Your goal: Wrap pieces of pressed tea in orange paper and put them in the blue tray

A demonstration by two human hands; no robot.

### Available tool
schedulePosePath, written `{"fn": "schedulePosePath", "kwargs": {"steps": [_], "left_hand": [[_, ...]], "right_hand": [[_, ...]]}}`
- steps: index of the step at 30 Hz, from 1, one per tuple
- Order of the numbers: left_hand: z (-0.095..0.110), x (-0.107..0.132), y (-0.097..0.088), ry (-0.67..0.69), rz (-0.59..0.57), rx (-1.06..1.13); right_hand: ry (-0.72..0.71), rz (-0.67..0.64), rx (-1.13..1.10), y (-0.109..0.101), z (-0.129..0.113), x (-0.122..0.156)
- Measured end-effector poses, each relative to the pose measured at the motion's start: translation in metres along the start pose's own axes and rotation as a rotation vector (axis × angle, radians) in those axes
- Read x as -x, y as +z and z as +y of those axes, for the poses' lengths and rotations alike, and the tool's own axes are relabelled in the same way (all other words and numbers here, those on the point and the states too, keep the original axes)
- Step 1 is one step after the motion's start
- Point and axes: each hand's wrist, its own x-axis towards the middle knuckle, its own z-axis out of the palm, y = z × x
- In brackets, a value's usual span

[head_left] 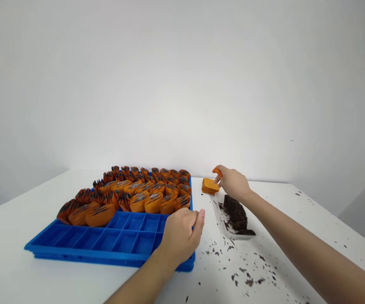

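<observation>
My left hand [182, 236] is closed, fingers curled under and thumb along the side, over the right front edge of a blue compartment tray [106, 256]. Whatever its fingers may hold is hidden. My right hand [235, 183] pinches a small orange piece [217, 170] just above a stack of flat orange squares [210, 185]. Folded orange packets [153, 203] with dark streaked tops fill the tray's back rows and part of the middle. Beneath my right wrist lies a clear shallow container [223, 226] holding a dark brown, flaky stack [235, 214].
Dark brown flakes [249, 282] are scattered over the white table [220, 291], mostly in front of the container and toward the right. The tray sits at left, on what looks like another blue tray. A pale wall [182, 93] stands behind the table.
</observation>
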Motion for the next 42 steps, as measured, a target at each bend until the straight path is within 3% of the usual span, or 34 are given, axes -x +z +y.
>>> {"fn": "schedulePosePath", "kwargs": {"steps": [4,12,19,27,34,38,42], "left_hand": [[0.0,0.001,0.001,-0.001,-0.005,0.018],[0.0,0.0,0.0,-0.042,-0.02,0.097],[-0.001,0.001,0.002,-0.045,-0.068,0.07],[-0.001,0.001,0.003,-0.049,-0.065,0.094],[-0.001,0.0,0.003,-0.065,-0.065,0.096],[-0.001,0.0,0.003,-0.08,-0.068,0.093],[-0.001,-0.001,0.001,-0.088,-0.036,0.099]], "right_hand": [[0.023,-0.054,0.067,0.008,-0.004,-0.022],[0.096,-0.269,0.207,0.04,0.012,-0.058],[0.142,-0.367,0.181,0.065,0.017,-0.061],[0.174,-0.425,0.105,0.07,0.022,-0.061],[0.223,-0.358,0.06,0.066,0.011,-0.053],[0.207,-0.21,0.051,0.053,0.0,-0.041],[0.085,-0.029,-0.007,0.03,-0.014,-0.013]]}}
